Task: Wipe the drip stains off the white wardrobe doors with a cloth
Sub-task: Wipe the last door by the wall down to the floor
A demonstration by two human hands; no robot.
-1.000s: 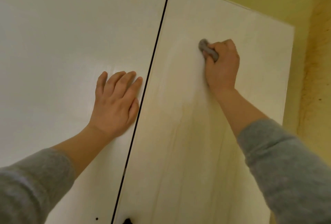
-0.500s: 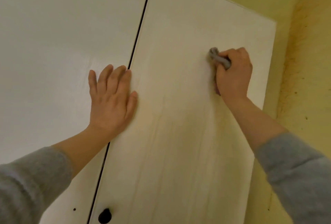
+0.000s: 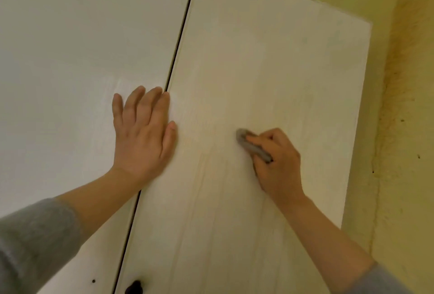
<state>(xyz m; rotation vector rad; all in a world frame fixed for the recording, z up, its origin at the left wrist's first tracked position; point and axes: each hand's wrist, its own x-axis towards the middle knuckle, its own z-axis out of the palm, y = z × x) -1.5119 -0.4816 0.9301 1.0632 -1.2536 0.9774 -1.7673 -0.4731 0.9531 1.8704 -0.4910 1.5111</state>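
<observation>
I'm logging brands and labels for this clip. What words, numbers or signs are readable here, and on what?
None: no text, label, number or sign shows on the left door, right door, grey cloth, dark knob, grey sleeves or yellow wall.

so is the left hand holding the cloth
No, the left hand lies flat and open against the wardrobe doors, while the right hand grips the grey cloth.
</observation>
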